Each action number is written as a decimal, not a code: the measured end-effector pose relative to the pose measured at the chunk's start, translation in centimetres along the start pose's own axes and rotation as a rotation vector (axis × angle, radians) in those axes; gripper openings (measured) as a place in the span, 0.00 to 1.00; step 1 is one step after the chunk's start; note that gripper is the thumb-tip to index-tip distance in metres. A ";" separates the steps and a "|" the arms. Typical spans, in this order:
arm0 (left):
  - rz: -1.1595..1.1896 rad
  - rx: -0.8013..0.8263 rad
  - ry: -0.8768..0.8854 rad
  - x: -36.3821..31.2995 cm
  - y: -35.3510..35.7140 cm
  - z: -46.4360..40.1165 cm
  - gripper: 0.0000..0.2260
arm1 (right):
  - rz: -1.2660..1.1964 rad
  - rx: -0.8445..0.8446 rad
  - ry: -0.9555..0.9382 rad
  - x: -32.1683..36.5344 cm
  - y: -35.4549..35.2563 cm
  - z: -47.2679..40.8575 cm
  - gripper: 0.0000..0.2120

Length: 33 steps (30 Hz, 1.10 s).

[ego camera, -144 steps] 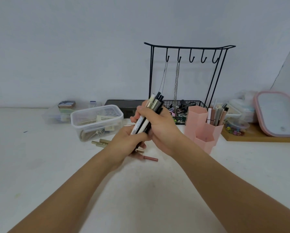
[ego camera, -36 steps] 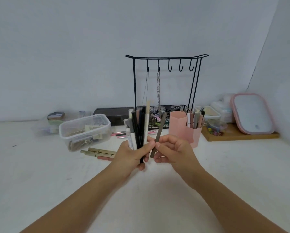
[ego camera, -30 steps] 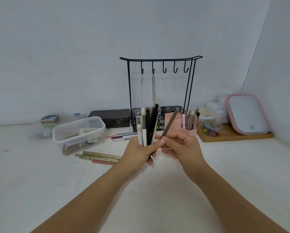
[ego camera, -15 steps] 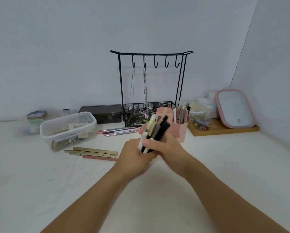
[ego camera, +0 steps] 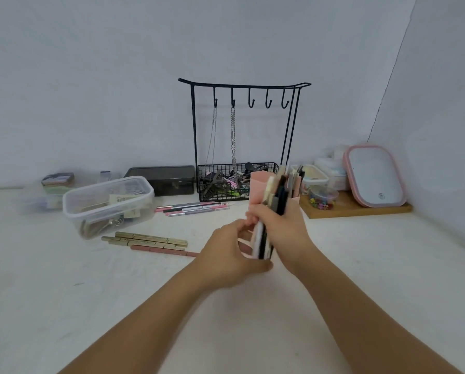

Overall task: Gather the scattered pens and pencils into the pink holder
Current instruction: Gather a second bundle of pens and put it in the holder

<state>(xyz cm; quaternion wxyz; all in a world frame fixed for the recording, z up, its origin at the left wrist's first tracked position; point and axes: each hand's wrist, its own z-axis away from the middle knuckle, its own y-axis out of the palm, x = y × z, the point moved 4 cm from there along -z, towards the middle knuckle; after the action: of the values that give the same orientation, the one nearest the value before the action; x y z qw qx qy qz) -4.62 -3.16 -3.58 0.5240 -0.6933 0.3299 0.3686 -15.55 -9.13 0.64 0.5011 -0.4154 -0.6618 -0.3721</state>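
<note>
My right hand [ego camera: 282, 225] grips a bundle of pens [ego camera: 273, 203], black, white and beige, held nearly upright just in front of the pink holder [ego camera: 258, 182]. My left hand [ego camera: 231, 252] sits beside the bundle's lower end, fingers curled near it; whether it touches the pens is blurred. The holder stands behind my hands, with several pens [ego camera: 294, 176] upright in its right compartment. On the table lie gold pens and a pink one [ego camera: 150, 241], and further back a row of pink and black pens [ego camera: 193, 207].
A clear plastic box [ego camera: 107, 203] sits at the left. A black wire rack with hooks and a basket [ego camera: 236, 179] stands behind the holder, a dark box [ego camera: 166, 179] to its left. At the right, a wooden tray [ego camera: 360, 209] carries small containers and a pink-rimmed lid [ego camera: 374, 176].
The single pen from my right hand has joined the bundle, which passed from my left hand into my right. The bundle moved right and forward, up to the pink holder.
</note>
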 end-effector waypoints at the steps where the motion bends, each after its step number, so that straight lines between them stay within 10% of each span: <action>1: -0.021 -0.002 0.014 0.0 -0.6 0.0 0.28 | 0.065 -0.025 -0.041 0.3 -0.7 -0.3 0.11; 8: 0.269 -0.366 0.059 0.4 -5.9 -0.4 0.08 | 0.253 0.012 -0.028 -1.1 -1.1 -0.2 0.04; 17: 0.117 -0.432 -0.048 1.9 -4.9 -1.0 0.06 | 0.781 0.009 -0.107 0.5 -2.5 -0.9 0.08; 28: 0.167 -0.202 0.056 1.8 -3.3 -1.2 0.41 | 0.525 0.389 0.199 2.3 -2.5 0.3 0.01; 33: 0.238 -0.151 0.132 1.7 -1.9 -1.2 0.25 | 0.219 0.342 0.106 4.1 -1.9 0.3 0.09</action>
<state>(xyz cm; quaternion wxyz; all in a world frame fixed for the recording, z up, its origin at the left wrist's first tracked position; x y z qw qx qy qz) -1.94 -3.99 -3.87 0.4001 -0.7093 0.4151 0.4055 -18.01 -8.84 4.41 0.6360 -0.3735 -0.6388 -0.2188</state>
